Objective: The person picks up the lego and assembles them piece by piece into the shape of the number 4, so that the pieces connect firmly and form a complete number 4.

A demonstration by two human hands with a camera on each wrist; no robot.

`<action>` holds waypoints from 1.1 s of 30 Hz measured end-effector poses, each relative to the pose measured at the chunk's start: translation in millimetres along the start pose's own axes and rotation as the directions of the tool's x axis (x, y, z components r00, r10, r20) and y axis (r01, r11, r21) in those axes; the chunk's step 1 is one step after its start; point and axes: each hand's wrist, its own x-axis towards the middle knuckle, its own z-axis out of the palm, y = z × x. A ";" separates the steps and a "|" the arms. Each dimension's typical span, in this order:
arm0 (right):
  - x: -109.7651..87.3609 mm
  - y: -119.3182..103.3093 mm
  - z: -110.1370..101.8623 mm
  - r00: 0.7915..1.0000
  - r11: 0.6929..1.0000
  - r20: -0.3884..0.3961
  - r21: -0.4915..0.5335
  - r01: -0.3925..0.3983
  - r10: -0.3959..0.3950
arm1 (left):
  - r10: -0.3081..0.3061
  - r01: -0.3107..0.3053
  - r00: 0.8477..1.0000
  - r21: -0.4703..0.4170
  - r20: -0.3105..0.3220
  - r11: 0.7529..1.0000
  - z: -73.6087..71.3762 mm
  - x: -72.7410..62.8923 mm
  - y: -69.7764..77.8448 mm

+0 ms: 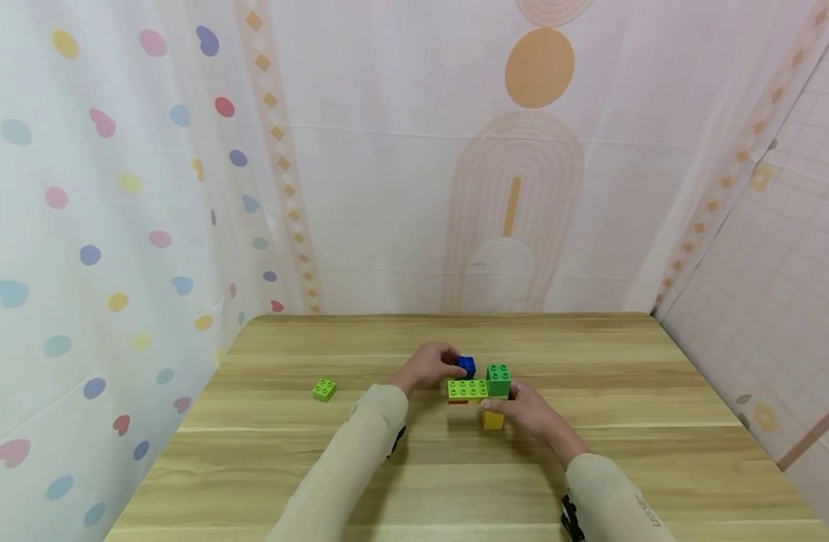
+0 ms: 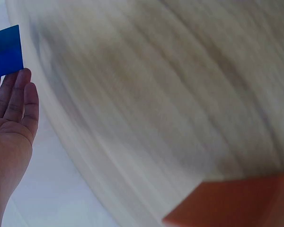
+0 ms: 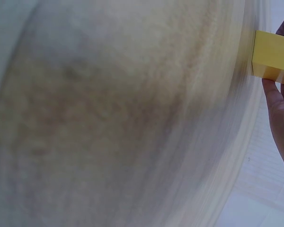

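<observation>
My left hand (image 1: 429,366) pinches a blue toy building brick (image 1: 466,366); in the left wrist view the fingers (image 2: 14,101) are at that blue brick's lower edge. My right hand (image 1: 531,412) grips a joined group of bricks. It has a long lime brick (image 1: 467,388), a green brick (image 1: 498,381) standing higher at its right end, a yellow brick (image 1: 493,420) below and a red brick (image 1: 458,402) under the left part. The blue brick is just behind the lime one; whether they touch, I cannot tell. In the right wrist view, fingers and thumb hold the yellow brick (image 3: 273,53).
A small lime brick (image 1: 324,390) lies alone on the wooden table (image 1: 285,467), left of my left hand. Behind the table's far edge hangs a patterned curtain (image 1: 387,188). A reddish-orange block (image 2: 236,203) shows in the left wrist view's lower right corner.
</observation>
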 end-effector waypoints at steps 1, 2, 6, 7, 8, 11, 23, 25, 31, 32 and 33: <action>0.0 -0.3 0.0 1.000 1.000 -0.001 0.002 -0.001 0.001 | -0.006 0.006 1.000 0.000 -0.002 1.000 -1.7 -0.5 0.4; 0.2 0.1 -0.1 1.000 1.000 -0.003 -0.002 0.002 -0.002 | -0.014 0.014 1.000 -0.003 -0.005 1.000 -3.7 -1.1 1.0; 0.3 0.2 -0.5 1.000 1.000 -0.018 -0.008 -0.013 0.012 | -0.018 0.017 1.000 -0.013 -0.019 1.000 -11.0 -2.3 2.0; 0.3 0.4 -0.5 1.000 1.000 -0.021 -0.011 -0.016 0.015 | -0.017 0.017 1.000 -0.015 -0.024 1.000 -12.9 -2.7 2.4; 0.2 0.5 -0.6 1.000 1.000 -0.024 -0.013 -0.018 0.018 | -0.017 0.016 0.999 -0.013 -0.029 1.000 -14.8 -3.1 2.9; 0.0 0.2 -0.8 0.999 1.000 -0.033 -0.017 -0.025 0.024 | -0.017 0.016 0.999 -0.009 -0.045 1.000 -19.6 -4.6 4.0; 0.6 2.2 3.5 0.999 0.999 -0.050 -0.025 -0.019 0.018 | 0.034 -0.037 0.996 -0.035 -0.082 0.999 -41.1 -17.1 6.7; 0.4 1.6 4.2 0.998 0.999 -0.057 -0.033 -0.024 0.023 | 0.040 -0.043 0.996 -0.040 -0.083 0.998 -44.6 -19.9 7.9; -0.3 0.1 6.8 0.997 0.999 -0.070 -0.025 -0.034 0.033 | 0.047 -0.052 0.995 -0.054 -0.085 0.997 -53.1 -28.4 12.6; -0.5 0.0 7.4 0.997 0.999 -0.071 -0.020 -0.035 0.033 | 0.045 -0.049 0.995 -0.053 -0.087 0.997 -54.2 -29.8 13.4; -0.8 -0.1 8.1 0.997 0.999 -0.075 -0.017 -0.035 0.034 | 0.045 -0.050 0.995 -0.054 -0.089 0.997 -55.2 -31.4 14.0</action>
